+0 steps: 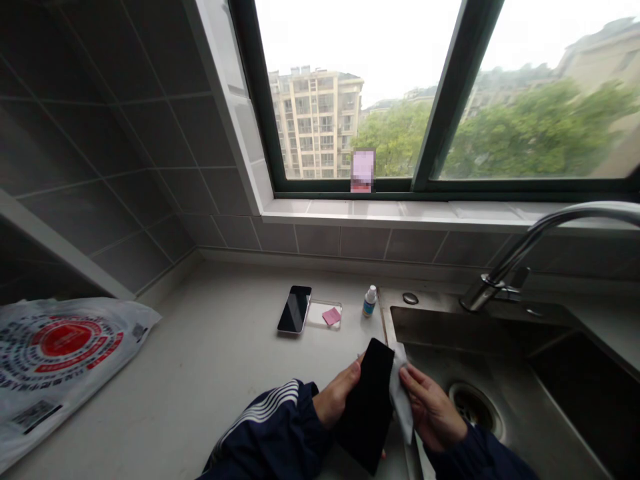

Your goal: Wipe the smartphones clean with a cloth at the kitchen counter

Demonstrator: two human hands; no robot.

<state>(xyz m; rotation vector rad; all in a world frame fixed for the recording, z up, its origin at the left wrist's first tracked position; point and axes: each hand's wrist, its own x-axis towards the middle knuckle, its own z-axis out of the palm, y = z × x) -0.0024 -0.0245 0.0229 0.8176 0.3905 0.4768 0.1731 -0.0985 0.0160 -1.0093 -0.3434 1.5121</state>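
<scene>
My left hand [336,396] grips a flat black phone-like slab [369,400] by its left edge, holding it tilted over the counter's front edge. My right hand [431,408] presses a white cloth [401,393] against the slab's right edge, fingers closed on it. Both sleeves are dark blue; the left one has white stripes. A second black phone [295,309] lies flat on the counter farther back. Beside it rests a clear case [325,314] with a small pink pad [331,316] on it. A small white dropper bottle [369,301] stands upright next to the sink.
A steel sink [505,373] with a drain fills the right side, its curved tap [530,247] overhead. A printed white plastic bag [55,353] lies at the counter's left. Grey tiled walls and a window ledge [400,210] bound the back.
</scene>
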